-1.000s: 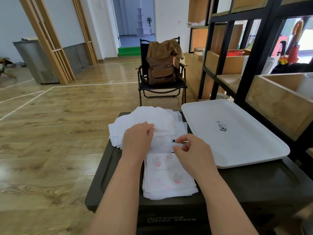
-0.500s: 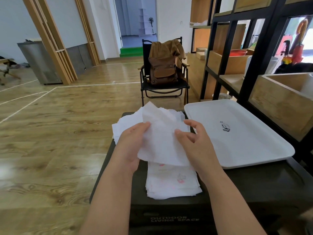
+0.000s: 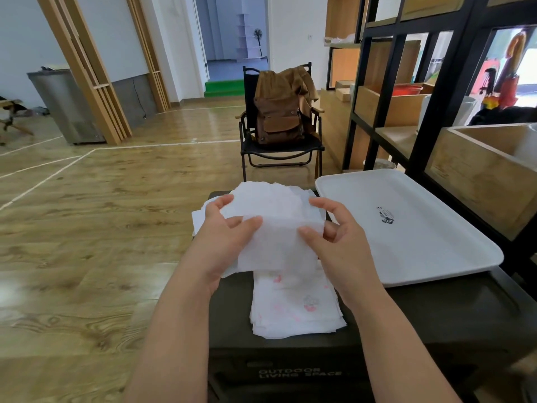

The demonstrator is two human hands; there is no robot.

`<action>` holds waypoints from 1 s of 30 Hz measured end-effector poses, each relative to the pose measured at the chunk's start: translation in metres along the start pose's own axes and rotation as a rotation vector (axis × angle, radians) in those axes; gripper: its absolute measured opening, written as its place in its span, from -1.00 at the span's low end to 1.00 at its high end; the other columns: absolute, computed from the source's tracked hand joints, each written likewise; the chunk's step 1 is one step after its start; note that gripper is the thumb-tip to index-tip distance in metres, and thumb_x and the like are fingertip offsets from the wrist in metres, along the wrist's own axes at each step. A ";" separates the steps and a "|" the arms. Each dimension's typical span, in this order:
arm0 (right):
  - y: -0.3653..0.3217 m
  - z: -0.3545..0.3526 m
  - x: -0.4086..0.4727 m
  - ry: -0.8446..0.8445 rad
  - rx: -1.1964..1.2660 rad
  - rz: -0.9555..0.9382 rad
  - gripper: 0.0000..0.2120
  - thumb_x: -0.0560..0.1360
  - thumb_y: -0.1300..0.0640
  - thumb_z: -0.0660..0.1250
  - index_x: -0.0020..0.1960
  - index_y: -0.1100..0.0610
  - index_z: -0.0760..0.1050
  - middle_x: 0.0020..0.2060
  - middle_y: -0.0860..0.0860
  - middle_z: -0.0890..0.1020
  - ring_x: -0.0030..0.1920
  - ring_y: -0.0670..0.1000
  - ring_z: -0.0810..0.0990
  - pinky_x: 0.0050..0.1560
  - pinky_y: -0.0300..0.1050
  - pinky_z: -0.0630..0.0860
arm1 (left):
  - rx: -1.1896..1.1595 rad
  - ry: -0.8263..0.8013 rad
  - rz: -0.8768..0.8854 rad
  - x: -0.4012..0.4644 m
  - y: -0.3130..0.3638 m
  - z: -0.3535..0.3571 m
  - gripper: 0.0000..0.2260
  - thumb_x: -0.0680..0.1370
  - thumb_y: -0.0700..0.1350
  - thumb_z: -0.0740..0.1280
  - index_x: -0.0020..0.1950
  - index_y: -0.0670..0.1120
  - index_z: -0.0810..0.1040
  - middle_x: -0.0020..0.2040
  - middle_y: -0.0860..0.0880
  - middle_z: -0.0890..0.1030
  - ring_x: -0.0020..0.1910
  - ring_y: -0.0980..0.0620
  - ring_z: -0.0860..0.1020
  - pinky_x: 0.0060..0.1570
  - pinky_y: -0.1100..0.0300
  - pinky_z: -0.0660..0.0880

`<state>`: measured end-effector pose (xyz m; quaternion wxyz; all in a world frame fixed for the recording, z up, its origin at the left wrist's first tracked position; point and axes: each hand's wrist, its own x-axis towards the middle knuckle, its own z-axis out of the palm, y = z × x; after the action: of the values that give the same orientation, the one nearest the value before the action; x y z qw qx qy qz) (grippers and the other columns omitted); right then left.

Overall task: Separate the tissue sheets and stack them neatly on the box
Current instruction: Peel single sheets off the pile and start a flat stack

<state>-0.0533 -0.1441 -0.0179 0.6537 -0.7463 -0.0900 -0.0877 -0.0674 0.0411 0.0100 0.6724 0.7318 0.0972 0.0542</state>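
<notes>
A white tissue sheet (image 3: 276, 239) hangs in the air between both hands above the dark box (image 3: 436, 315). My left hand (image 3: 223, 242) pinches its left edge and my right hand (image 3: 334, 242) pinches its right edge. Below it, near the box's front, lies a neat stack of tissues (image 3: 293, 306) with faint pink prints. Behind the held sheet a loose pile of unsorted tissues (image 3: 200, 216) lies at the box's far side, mostly hidden by the sheet and my hands.
A white tray (image 3: 406, 228) rests on the right half of the box. A black shelf unit with wooden crates (image 3: 479, 175) stands close on the right. A folding chair with a brown backpack (image 3: 279, 117) is ahead on the wooden floor.
Both hands have picked one sheet off the loose pile, lifted it and spread it wider between them, over the neat stack.
</notes>
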 end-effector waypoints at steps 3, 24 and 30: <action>0.000 0.000 -0.001 -0.003 -0.083 -0.064 -0.58 0.52 0.11 0.39 0.08 -0.43 0.43 -0.14 0.22 0.65 -0.06 0.24 0.61 -0.10 0.17 0.61 | 0.169 -0.034 0.150 -0.002 -0.002 -0.003 -0.53 0.53 -0.09 0.43 0.33 0.28 0.37 -0.03 0.05 0.69 0.01 0.00 0.64 0.07 0.10 0.54; -0.001 -0.006 -0.003 0.037 -0.207 -0.124 -0.83 0.49 0.04 0.41 -0.20 -0.23 0.54 -0.24 -0.30 0.62 -0.11 -0.26 0.58 -0.13 -0.24 0.58 | 0.558 0.111 0.375 -0.011 0.006 -0.003 -0.91 0.48 -0.05 0.49 -0.14 0.17 0.68 -0.30 0.40 0.55 -0.28 0.33 0.49 -0.30 0.49 0.37; -0.012 -0.011 -0.002 0.122 -0.245 -0.208 -0.85 0.48 -0.05 0.39 -0.18 -0.28 0.49 0.14 -0.27 0.46 0.16 -0.25 0.42 0.03 -0.28 0.48 | 0.463 0.097 0.377 -0.021 0.022 -0.010 -0.94 0.46 0.06 0.48 -0.20 0.20 0.65 0.06 0.30 0.59 -0.10 0.33 0.55 -0.25 0.46 0.40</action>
<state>-0.0580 -0.1530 -0.0051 0.5495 -0.8003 -0.1156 -0.2104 -0.0882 0.0445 0.0339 0.4601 0.8674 0.0012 0.1893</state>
